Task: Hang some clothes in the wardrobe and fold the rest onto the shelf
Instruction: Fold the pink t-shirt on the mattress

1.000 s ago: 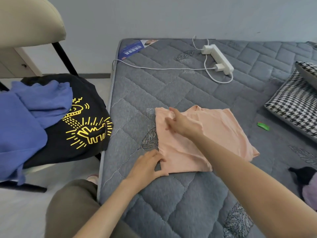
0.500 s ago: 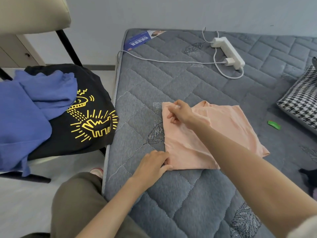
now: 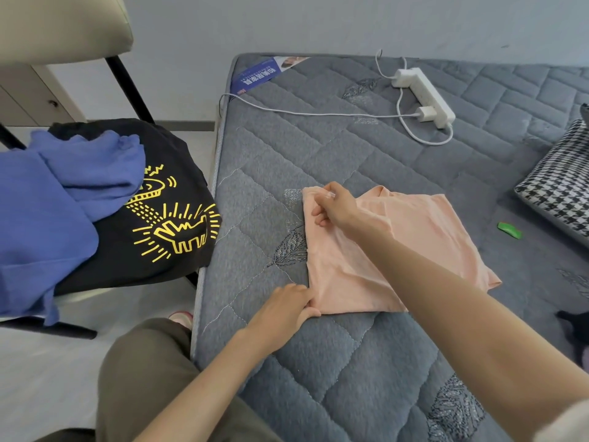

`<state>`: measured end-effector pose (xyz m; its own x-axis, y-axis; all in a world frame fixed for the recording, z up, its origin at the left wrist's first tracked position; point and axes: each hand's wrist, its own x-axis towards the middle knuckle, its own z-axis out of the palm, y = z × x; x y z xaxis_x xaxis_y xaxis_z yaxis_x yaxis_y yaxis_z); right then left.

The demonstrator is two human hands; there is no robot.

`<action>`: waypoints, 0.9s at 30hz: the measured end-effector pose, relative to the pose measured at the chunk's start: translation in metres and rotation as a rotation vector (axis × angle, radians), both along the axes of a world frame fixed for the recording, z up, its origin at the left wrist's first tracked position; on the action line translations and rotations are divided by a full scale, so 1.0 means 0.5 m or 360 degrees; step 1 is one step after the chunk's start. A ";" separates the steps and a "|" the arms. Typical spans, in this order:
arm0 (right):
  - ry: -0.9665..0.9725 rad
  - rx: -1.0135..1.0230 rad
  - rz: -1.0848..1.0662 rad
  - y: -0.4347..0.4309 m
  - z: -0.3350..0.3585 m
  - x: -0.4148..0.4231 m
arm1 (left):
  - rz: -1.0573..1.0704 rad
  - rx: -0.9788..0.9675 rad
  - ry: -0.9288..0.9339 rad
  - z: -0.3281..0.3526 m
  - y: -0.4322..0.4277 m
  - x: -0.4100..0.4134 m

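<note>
A folded peach garment lies flat on the grey quilted mattress. My right hand reaches across it and pinches its far left corner. My left hand pinches the near left corner at the mattress surface. On a chair at the left lie a black T-shirt with a yellow print and a blue garment partly over it.
A white power strip with cable lies at the back of the mattress. A houndstooth cushion sits at the right edge, a small green object beside it. A dark soft thing shows at the lower right. A blue leaflet is at the mattress corner.
My right hand has slid up along the left edge to the far corner of the peach garment. My left hand stays at the near corner.
</note>
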<state>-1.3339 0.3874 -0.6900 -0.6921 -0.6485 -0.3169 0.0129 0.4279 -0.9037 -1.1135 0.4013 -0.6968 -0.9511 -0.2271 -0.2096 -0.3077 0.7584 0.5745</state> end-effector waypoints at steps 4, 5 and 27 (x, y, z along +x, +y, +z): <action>0.0038 -0.0015 -0.0062 -0.009 -0.009 0.005 | -0.0041 0.0182 0.0002 -0.001 -0.007 0.008; 0.0054 -0.0013 -0.0068 -0.008 -0.014 0.008 | -0.0050 0.0182 0.0001 -0.002 -0.007 0.009; 0.0745 0.0888 0.0570 0.013 0.068 0.074 | 0.0303 0.0029 0.0120 -0.021 0.014 0.013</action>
